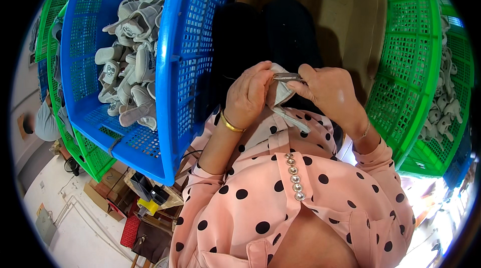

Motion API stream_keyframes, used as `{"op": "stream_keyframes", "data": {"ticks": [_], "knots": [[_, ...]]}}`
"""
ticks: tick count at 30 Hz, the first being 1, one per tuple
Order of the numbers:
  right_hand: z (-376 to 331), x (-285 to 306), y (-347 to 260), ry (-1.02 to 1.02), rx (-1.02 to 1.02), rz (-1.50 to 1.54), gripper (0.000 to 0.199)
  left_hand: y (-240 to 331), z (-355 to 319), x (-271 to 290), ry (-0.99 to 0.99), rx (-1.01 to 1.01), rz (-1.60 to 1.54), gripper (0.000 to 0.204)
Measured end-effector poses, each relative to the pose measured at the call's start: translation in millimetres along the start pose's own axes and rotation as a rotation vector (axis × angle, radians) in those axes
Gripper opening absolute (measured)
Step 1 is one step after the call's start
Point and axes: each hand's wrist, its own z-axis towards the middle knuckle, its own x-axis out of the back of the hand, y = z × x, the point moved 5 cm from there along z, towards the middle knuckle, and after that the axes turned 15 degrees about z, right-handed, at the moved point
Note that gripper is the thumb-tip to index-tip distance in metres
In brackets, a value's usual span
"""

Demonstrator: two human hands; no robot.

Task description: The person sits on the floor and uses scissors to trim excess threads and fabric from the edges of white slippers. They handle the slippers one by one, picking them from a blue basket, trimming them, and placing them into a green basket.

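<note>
Polka-dot blouse [280,203] nearest. Left hand [246,96] pinches grey fabric piece [278,93]; right hand [328,90] fingers clamp small metal snips [287,76] at its far edge. Soft, light, floppy; best gripped near the seam.

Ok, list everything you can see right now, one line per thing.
blue crate: one, blue plastic mesh, left, tilted, holding grey pieces
grey fabric pieces: many, pale grey, heaped in the blue crate
green crates, left: at least one, green, under and behind the blue crate
green crate, right: one, green mesh, right
grey pieces, right: several, pale grey, in the right crate
cardboard box: one, brown, top centre
small metal tool: one, silver, in the right hand
held grey piece: one, pale grey, between both hands
left hand: gold bangle, gripping the piece
right hand: fingers pinching the tool
</note>
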Motion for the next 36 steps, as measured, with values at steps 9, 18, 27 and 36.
{"op": "stream_keyframes", "data": {"ticks": [9,18,27,36], "knots": [[-1,4,-1,0.007,0.010,-0.013,0.039,0,-4,-5,0.002,0.056,0.012,0.014],[4,-11,20,-0.085,-0.243,0.472,0.045,-8,-22,-35,-0.167,0.804,-0.926,0.019],[-1,-19,46,-0.099,-0.324,0.588,0.039,-12,-29,-14,-0.346,0.459,-0.409,0.023],[-9,-26,33,-0.047,-0.409,0.584,0.040,1,-27,-32,-0.240,1.111,-1.437,0.015]]}}
